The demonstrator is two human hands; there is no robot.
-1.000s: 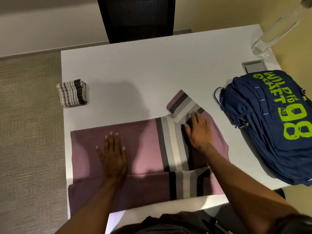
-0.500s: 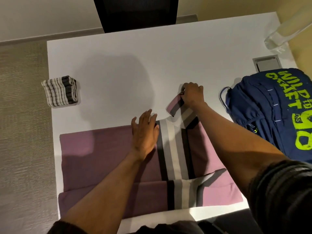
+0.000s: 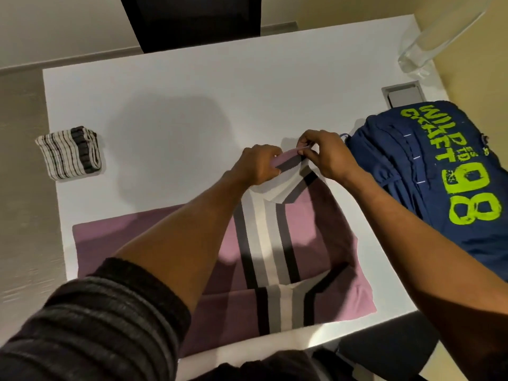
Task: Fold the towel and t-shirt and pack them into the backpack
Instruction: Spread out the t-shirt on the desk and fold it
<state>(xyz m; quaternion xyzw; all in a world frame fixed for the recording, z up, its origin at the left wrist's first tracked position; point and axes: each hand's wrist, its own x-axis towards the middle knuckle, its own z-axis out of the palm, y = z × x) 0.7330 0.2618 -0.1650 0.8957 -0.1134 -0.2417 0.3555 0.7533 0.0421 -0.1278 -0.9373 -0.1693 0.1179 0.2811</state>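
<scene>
My fingers [image 3: 305, 153] were pinched narrow on the cuff of the sleeve [image 3: 292, 168]. My right hand [image 3: 327, 158] held its far corner and my left hand [image 3: 258, 166] the corner beside it, the two close together with the cloth between them. I held it by the edge, I think, so I could flatten the sleeve and lay it back across the body in a straight line instead of letting it bunch.

The t-shirt [image 3: 310, 229] lay flat along the near edge of the worktop [image 3: 220, 92]. Its near side was already turned over in a long fold, and the striped band ran away from me toward the sleeve. By my reckoning it was about half folded.

The towel [image 3: 70, 152] sat folded small at the left edge, well apart from the shirt and out of the way until packing. The backpack [image 3: 439, 188] lay at the right edge, just beside my right hand and within easy reach for when both pieces were ready. I could not tell whether it was unzipped.

Past the far edge stood a dark chair [image 3: 189, 20]. At the far right corner was a clear glass vessel [image 3: 420, 48], with a metal plate [image 3: 404, 93] set into the worktop near it.
</scene>
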